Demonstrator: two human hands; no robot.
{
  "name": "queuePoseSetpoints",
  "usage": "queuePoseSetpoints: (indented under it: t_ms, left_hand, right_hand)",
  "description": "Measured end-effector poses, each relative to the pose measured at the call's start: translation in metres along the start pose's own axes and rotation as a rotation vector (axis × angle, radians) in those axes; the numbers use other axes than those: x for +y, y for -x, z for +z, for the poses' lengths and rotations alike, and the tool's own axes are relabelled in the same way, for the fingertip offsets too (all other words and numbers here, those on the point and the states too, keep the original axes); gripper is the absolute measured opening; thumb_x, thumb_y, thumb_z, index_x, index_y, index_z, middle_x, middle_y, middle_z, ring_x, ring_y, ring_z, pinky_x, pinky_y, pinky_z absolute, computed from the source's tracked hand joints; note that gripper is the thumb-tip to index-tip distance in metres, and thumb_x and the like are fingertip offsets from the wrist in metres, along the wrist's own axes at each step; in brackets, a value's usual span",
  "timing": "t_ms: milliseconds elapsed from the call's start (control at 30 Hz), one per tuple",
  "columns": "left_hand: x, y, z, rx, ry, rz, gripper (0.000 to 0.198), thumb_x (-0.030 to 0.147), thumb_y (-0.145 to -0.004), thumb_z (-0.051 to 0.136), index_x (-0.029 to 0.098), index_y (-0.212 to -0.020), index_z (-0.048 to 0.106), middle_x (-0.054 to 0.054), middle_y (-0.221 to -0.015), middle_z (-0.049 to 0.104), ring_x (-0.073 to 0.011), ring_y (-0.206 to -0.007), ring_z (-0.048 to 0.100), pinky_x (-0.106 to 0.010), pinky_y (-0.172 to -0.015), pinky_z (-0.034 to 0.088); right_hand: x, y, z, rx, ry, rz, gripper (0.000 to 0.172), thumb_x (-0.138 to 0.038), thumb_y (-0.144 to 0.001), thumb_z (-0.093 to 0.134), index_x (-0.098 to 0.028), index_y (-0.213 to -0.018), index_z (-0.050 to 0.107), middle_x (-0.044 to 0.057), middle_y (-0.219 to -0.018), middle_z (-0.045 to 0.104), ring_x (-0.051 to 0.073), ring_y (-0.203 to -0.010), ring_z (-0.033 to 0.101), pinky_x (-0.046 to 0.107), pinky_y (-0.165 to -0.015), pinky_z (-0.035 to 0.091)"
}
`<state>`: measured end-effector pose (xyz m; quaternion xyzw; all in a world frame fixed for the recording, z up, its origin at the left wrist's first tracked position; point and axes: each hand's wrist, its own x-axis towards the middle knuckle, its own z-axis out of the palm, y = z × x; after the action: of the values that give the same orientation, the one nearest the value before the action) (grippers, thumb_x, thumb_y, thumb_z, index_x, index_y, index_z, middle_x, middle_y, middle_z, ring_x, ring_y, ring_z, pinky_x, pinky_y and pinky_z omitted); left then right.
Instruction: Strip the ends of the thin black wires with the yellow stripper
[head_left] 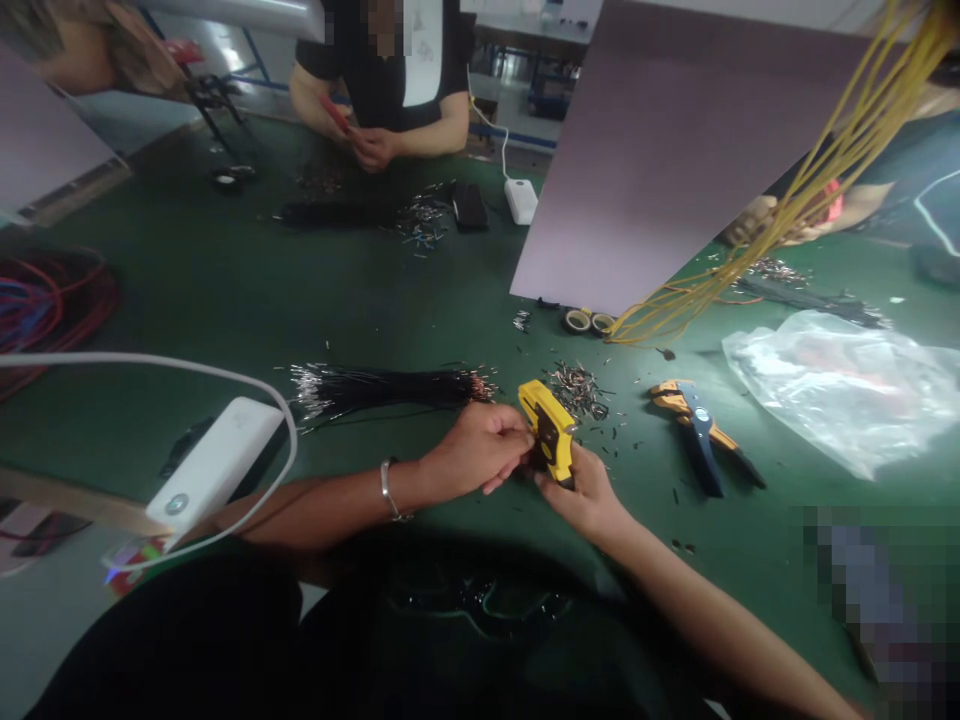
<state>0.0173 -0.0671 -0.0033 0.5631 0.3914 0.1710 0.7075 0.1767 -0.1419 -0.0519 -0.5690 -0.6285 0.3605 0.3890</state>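
Observation:
My right hand [589, 500] is wrapped round a yellow and black wire stripper [551, 430], whose head points up and away from me. My left hand [480, 450] is closed in a pinch right beside the tool's head. Whatever lies between its fingertips is too small to make out. Just beyond my left hand lies a bundle of black wires [382, 387], with bright ends on the left and coppery ends on the right. Behind the tool is a heap of short wire scraps [576, 388].
An orange and blue wire stripper [697, 430] lies to the right, with a clear plastic bag [847, 380] beyond it. At left are a white power bank [217, 470] and cable. Yellow wires [810, 210] hang beside a pale panel [660, 150]. A co-worker [382, 90] sits opposite.

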Motion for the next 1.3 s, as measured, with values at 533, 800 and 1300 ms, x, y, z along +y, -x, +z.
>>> queuePoseSetpoints:
  t_ms: [533,800,1300]
  left_hand:
    - [-0.003,0.004,-0.005,-0.077,-0.243,0.438,0.024,0.024,-0.079,0.062,0.013,-0.058,0.061,0.001,-0.053,0.058,-0.0065,-0.048,0.047,-0.018,-0.048,0.040]
    - [-0.003,0.002,-0.006,-0.122,-0.259,0.585,0.029,0.033,-0.082,0.066,0.014,-0.061,0.065,0.000,-0.056,0.063,-0.0066,-0.049,0.052,-0.016,-0.048,0.042]
    - [0.004,0.005,-0.005,-0.159,-0.269,0.323,0.011,0.022,-0.072,0.066,0.014,-0.065,0.066,-0.002,-0.062,0.065,-0.0102,-0.057,0.054,-0.021,-0.057,0.045]
  right_hand:
    - [0.005,0.007,-0.008,0.287,0.522,-0.547,0.037,-0.019,-0.075,0.050,-0.017,-0.112,0.049,0.008,-0.081,0.065,0.024,-0.069,0.063,0.035,-0.060,0.052]
    - [0.007,0.008,-0.008,0.270,0.569,-0.564,0.032,-0.017,-0.073,0.048,-0.016,-0.105,0.050,0.007,-0.076,0.061,0.022,-0.064,0.059,0.034,-0.057,0.049]
    - [0.018,0.012,-0.006,0.269,0.608,-0.515,0.032,-0.018,-0.073,0.050,-0.018,-0.105,0.051,0.009,-0.081,0.064,0.025,-0.072,0.063,0.036,-0.064,0.050]
